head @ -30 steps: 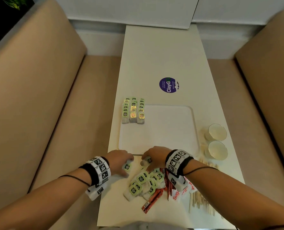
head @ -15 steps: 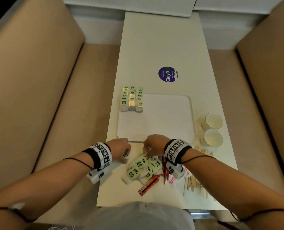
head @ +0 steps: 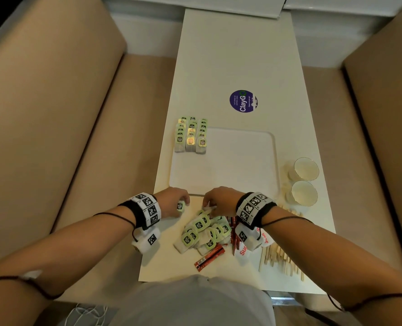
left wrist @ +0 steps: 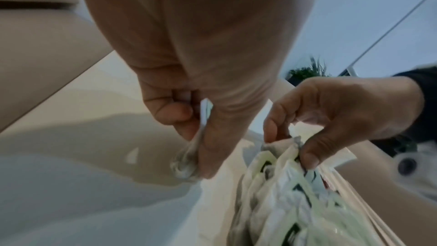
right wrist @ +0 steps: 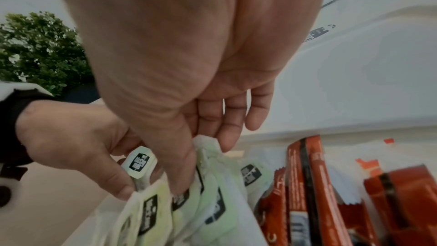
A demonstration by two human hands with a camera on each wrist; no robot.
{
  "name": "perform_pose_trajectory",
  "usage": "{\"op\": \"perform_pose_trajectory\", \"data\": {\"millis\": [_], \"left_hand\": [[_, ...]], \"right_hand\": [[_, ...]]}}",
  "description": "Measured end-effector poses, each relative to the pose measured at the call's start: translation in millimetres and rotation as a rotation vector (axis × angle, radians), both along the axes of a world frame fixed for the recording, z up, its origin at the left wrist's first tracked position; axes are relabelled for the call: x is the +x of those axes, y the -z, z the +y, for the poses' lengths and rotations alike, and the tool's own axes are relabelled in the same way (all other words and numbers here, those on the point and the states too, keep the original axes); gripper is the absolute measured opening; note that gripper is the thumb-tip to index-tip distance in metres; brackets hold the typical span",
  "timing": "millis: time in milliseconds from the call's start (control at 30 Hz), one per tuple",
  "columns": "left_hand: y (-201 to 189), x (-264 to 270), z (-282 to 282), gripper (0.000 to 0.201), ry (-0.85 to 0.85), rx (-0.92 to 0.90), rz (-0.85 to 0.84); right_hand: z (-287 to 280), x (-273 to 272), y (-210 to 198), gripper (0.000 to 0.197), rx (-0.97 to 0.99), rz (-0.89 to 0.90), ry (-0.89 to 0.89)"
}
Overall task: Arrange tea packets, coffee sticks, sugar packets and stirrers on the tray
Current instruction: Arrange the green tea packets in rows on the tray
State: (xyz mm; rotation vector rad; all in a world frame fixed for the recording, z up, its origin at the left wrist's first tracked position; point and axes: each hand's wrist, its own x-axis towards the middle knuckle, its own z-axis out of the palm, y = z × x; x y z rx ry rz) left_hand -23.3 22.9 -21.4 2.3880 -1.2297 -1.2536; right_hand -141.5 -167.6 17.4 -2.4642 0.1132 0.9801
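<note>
A white tray (head: 240, 161) lies mid-table, with three rows of green-tagged tea packets (head: 191, 135) at its far left corner. A loose pile of tea packets (head: 203, 230) sits just in front of the tray. My left hand (head: 182, 203) holds one tea packet (head: 180, 205) between thumb and fingers, its green tag (right wrist: 139, 162) showing. My right hand (head: 208, 207) pinches a packet (left wrist: 283, 143) at the top of the pile (right wrist: 189, 203). Red coffee sticks (head: 209, 257) (right wrist: 305, 184), sugar packets (head: 243, 252) and wooden stirrers (head: 281, 258) lie to the right under my right wrist.
Two paper cups (head: 304, 182) stand right of the tray. A purple round sticker (head: 243, 101) marks the table beyond the tray. Beige bench seats (head: 65, 114) flank the narrow white table (head: 237, 55) on both sides.
The head camera has tipped down and closer. My left hand has lifted one tea packet off the pile's left edge; my right hand stays at the pile's top, working the packets.
</note>
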Motion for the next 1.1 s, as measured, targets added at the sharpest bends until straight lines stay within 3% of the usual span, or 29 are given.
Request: {"op": "perform_pose_trajectory", "data": {"millis": [200, 500, 700, 833, 1100], "left_hand": [[-11.6, 10.4, -6.9, 0.014, -0.091, -0.104, 0.090], [-30.1, 15.4, -20.0, 0.033, -0.288, -0.154, 0.272], [-42.0, 17.7, -31.4, 0.051, -0.400, -0.260, 0.524], [-44.9, 17.5, -39.5, 0.029, -0.402, -0.282, 0.556], [-35.8, 22.1, -51.2, 0.009, -0.420, -0.358, 0.439]], "right_hand": [[-3.9, 5.4, -4.9, 0.023, 0.063, -0.007, 0.050], [-13.6, 17.5, -25.8, 0.021, 0.189, -0.126, 0.099], [-18.2, 30.2, -36.6, 0.023, 0.296, -0.203, 0.168], [-21.6, 39.6, -36.6, 0.023, 0.382, -0.267, 0.268], [-29.0, 52.6, -30.8, 0.021, 0.508, -0.343, 0.468]]}}
